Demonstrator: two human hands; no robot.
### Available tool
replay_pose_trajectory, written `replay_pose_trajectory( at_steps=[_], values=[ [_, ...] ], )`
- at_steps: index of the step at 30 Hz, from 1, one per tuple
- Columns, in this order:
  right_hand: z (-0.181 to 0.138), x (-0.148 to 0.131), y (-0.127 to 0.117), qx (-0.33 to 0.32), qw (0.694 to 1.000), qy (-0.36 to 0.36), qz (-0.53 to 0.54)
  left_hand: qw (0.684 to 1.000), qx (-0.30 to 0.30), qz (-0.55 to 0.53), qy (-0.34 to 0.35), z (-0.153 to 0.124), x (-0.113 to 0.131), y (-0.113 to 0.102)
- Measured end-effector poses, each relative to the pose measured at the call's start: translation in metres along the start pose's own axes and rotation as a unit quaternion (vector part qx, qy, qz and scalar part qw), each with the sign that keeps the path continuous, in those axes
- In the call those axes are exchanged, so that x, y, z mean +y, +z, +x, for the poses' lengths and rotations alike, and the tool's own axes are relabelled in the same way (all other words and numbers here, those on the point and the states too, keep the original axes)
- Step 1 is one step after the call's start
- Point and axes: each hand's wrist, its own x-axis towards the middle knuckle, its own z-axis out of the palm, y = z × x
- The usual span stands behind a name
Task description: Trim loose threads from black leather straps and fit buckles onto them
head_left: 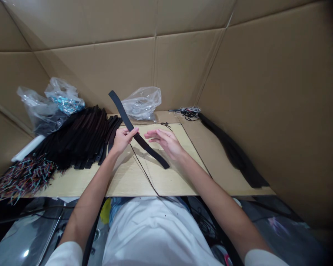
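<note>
My left hand (124,139) pinches a long, curved black strip (148,148) near its middle, thumb on top. The strip is held tilted above the board, its upper end leaning away to the left and its lower end toward me on the right. A thin black cable (144,171) hangs below the hand and runs to the board's front edge; where it joins the strip is hidden. Just right of the strip, my right hand (166,142) is open, fingers stretched out and apart from it.
A big pile of similar black strips (80,138) lies left, with frayed coloured wire ends (27,175). Clear plastic bags (141,103) stand behind. More black strips (230,151) lie along the right cardboard wall (266,92). A pale board (177,181) covers the table.
</note>
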Motion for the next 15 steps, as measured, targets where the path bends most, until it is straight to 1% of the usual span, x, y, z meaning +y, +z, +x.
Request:
replay_pose_trajectory(
  at_steps=[5,15],
  values=[
    [0.0024,0.0053,-0.0025,0.039,0.997,-0.031,-0.053,1.0,-0.003,-0.001,0.0,-0.0005,-0.0002,-0.0001],
    [0.0047,0.0085,-0.0018,0.073,0.989,-0.07,-0.104,1.0,-0.007,-0.003,-0.001,0.0,0.0,0.0004]
  ],
)
